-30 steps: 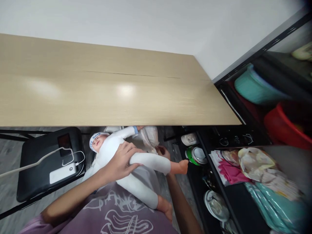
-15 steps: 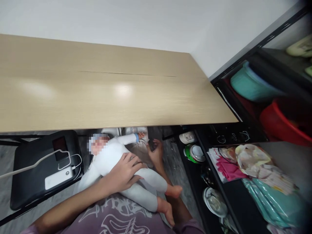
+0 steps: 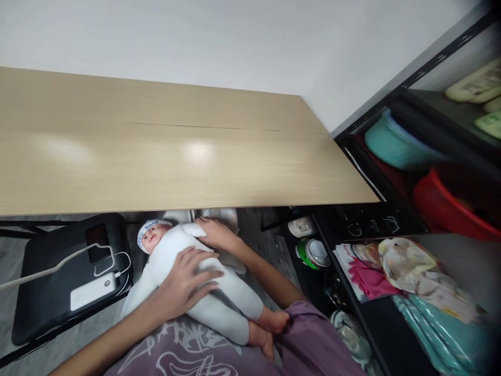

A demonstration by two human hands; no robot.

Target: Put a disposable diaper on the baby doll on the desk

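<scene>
A baby doll in a white one-piece suit and a printed cap lies on its back across my lap. Its bare feet point to the lower right. My left hand rests on the doll's belly and hip, fingers spread. At the doll's far arm, my right hand has its fingers curled round the sleeve end, hiding the doll's hand. Behind that hand is a pale plastic-looking package, partly under the table edge.
A wooden tabletop spans the view beyond my lap. To the left, a black stool seat carries a white power bank with cables. On the right, black shelves hold a teal basin, a red basin and plastic bags.
My right hand has moved up and left from beside the doll onto its far arm, closing round it. My left hand stays on the doll, shifted slightly left and down in view.
</scene>
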